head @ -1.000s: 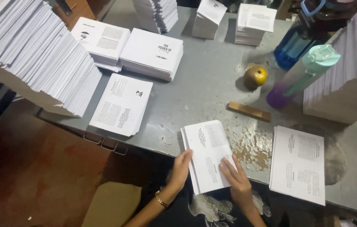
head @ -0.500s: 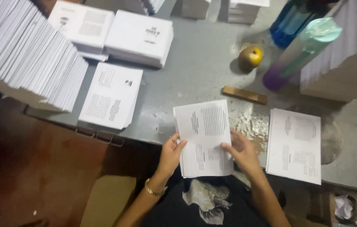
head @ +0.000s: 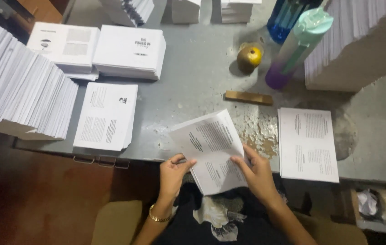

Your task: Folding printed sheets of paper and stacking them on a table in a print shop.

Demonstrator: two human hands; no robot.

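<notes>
both hands, left hand [head: 173, 169] and right hand [head: 255, 171], grip a printed sheet [head: 211, 149] by its lower edges, tilted over the bench [head: 193, 81] edge to keep it flat.

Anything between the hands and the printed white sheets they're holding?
Nothing visible. The left hand pinches the left edge of the printed white sheets; the right hand lies on their lower right. Both touch directly.
</notes>
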